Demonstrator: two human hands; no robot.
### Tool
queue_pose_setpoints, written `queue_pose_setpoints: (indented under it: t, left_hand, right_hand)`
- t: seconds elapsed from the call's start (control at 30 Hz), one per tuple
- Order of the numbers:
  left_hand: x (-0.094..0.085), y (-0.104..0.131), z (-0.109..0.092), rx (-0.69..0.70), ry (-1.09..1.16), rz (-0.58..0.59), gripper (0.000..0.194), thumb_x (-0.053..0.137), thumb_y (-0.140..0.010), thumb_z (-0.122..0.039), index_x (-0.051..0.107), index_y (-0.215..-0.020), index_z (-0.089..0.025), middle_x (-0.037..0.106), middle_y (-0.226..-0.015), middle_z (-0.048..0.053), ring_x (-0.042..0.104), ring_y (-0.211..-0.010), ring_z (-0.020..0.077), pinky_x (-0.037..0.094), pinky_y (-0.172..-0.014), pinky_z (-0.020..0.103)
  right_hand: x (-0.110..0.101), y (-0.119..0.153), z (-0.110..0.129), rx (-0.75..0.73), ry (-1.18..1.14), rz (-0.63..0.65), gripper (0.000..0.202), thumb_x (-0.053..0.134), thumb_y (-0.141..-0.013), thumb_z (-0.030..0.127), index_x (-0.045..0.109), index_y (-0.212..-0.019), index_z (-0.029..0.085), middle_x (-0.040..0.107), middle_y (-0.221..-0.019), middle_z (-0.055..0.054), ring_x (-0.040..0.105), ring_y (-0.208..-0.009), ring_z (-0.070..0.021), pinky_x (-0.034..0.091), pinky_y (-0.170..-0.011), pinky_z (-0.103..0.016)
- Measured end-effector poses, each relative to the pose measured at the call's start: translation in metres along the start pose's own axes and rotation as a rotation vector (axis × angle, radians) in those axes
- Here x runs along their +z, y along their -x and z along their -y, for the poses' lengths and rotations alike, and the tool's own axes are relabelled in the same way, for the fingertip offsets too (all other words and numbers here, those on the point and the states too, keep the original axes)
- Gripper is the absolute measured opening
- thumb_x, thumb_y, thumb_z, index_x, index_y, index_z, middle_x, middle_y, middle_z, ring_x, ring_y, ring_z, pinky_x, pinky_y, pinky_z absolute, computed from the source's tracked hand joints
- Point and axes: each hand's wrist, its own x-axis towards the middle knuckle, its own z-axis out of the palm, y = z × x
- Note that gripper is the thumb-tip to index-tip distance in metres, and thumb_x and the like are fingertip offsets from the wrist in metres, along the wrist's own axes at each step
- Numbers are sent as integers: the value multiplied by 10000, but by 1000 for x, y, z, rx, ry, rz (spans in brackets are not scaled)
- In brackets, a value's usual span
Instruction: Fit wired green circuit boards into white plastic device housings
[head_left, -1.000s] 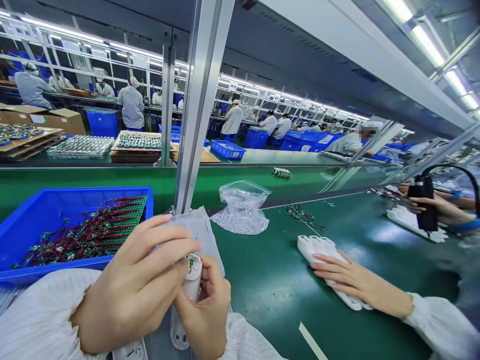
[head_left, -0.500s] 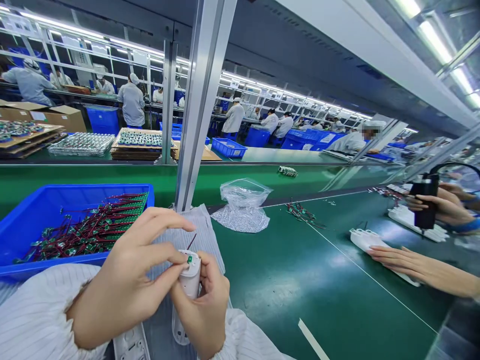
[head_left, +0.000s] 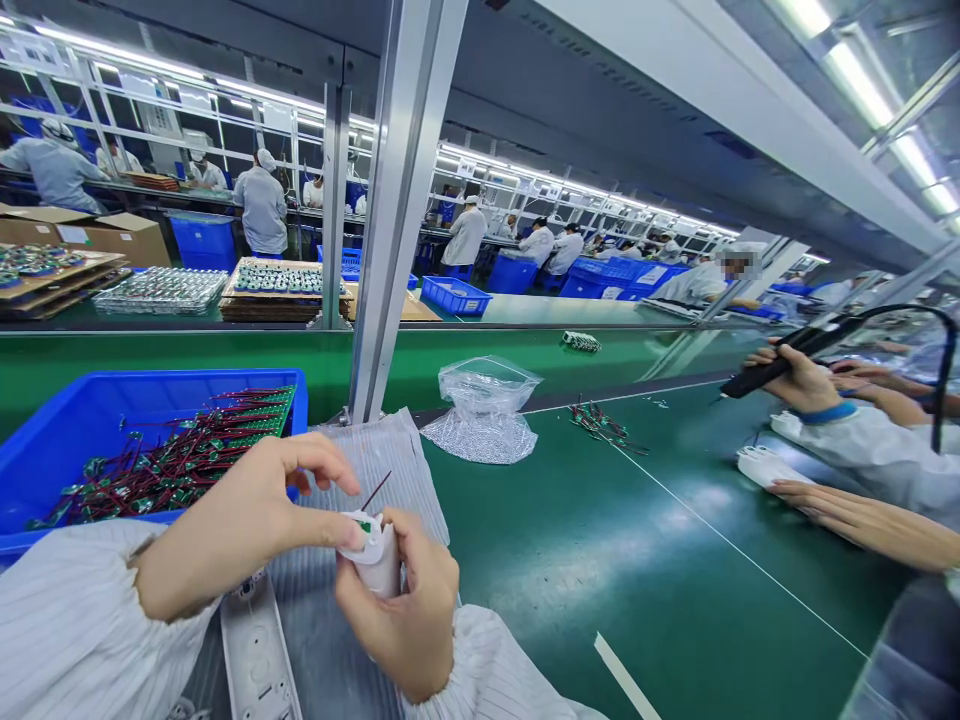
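Observation:
My right hand point(head_left: 412, 610) is wrapped round a white plastic housing point(head_left: 379, 572), holding it with its end tilted up. A small green circuit board point(head_left: 365, 525) sits at that end, and a thin dark wire point(head_left: 378, 489) sticks up from it. The thumb of my left hand point(head_left: 262, 520) presses on the board's edge, while its fingers are lifted and apart above. Beneath my left wrist lies another white housing part point(head_left: 259, 650) on a grey striped sheet point(head_left: 319, 620). A blue bin point(head_left: 67, 405) at left holds many small green boards with dark red wires point(head_left: 187, 450).
A clear bag of tiny metal parts point(head_left: 484, 430) stands beyond the sheet, near a metal post point(head_left: 390, 220). Loose wired boards point(head_left: 604, 425) lie on the green bench point(head_left: 540, 560). At right, a co-worker's hand grips a black power screwdriver point(head_left: 772, 372); another rests by white housings point(head_left: 769, 466).
My left fingers have opened from a pinch at the board, leaving the thumb pressing there. The housing has tilted towards me. At right, the co-worker's screwdriver has lifted and swung away from the housings.

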Motion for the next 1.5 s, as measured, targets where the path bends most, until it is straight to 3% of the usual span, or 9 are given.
queue_pose_setpoints:
  t: [0.2, 0.47, 0.63, 0.83, 1.03, 1.2, 1.3, 1.43, 1.5]
  left_hand:
    - [9, 3, -9, -39, 300, 162, 103, 579, -635, -227, 676, -667, -218, 554, -692, -10, 501, -619, 107, 435, -541, 183]
    - [14, 2, -5, -118, 456, 70, 88, 587, -635, -188, 662, -680, -194, 624, -704, -3, 562, -661, 115, 466, -581, 198]
    - [16, 1, 2, -12, 279, -86, 88, 618, -648, -218, 690, -696, -201, 686, -733, 19, 616, -712, 174, 498, -643, 271]
    - [29, 3, 9, 145, 101, -275, 121, 588, -671, -161, 699, -675, -210, 690, -700, 10, 621, -702, 172, 500, -658, 286]
    - [36, -4, 18, 283, -121, -292, 173, 515, -731, -149, 686, -749, -169, 692, -795, 46, 622, -755, 188, 497, -700, 309]
    - [16, -8, 13, 136, -177, -126, 182, 554, -720, -217, 659, -868, -222, 672, -908, 15, 599, -847, 198, 463, -784, 341]
    - [-3, -8, 6, 87, -114, -140, 205, 535, -732, -258, 640, -903, -221, 648, -966, 24, 571, -882, 202, 437, -810, 359]
    - [-26, -3, -10, 41, 9, -133, 193, 492, -757, -280, 640, -854, -202, 644, -929, 22, 561, -888, 170, 427, -796, 281]
    - [-35, 6, -18, 29, -44, -140, 211, 473, -766, -305, 638, -832, -194, 644, -888, 23, 565, -848, 162, 425, -756, 252]
  right_hand:
    - [0, -2, -2, 54, -168, -16, 226, 537, -623, 151, 464, -823, 227, 575, -577, 41, 484, -412, -104, 362, -386, -212]
    - [2, -2, 1, 336, -354, 86, 159, 587, -612, 205, 536, -762, 196, 592, -589, 8, 530, -500, -130, 442, -462, -224]
    - [4, -7, 3, 479, -391, 116, 169, 583, -588, 215, 556, -751, 181, 581, -556, 7, 525, -490, -130, 429, -436, -214]
    - [9, -7, 0, 590, -512, 160, 155, 570, -573, 198, 540, -721, 166, 558, -563, 17, 509, -484, -112, 415, -439, -204]
    - [17, -2, -13, 661, -687, 194, 188, 585, -586, 184, 523, -762, 161, 570, -614, 19, 526, -537, -113, 409, -481, -202]
    - [17, -2, -22, 700, -700, 216, 211, 607, -602, 193, 544, -799, 152, 589, -643, 9, 529, -564, -116, 407, -519, -205]
    - [16, -3, -25, 708, -648, 225, 246, 624, -598, 236, 562, -817, 142, 582, -617, 1, 513, -545, -125, 397, -510, -216]
    - [18, -4, -27, 712, -652, 195, 265, 630, -575, 250, 587, -810, 135, 577, -614, -3, 514, -551, -137, 404, -526, -232]
    - [18, -5, -28, 710, -665, 199, 274, 633, -568, 251, 601, -812, 131, 575, -614, -3, 512, -553, -138, 403, -525, -231]
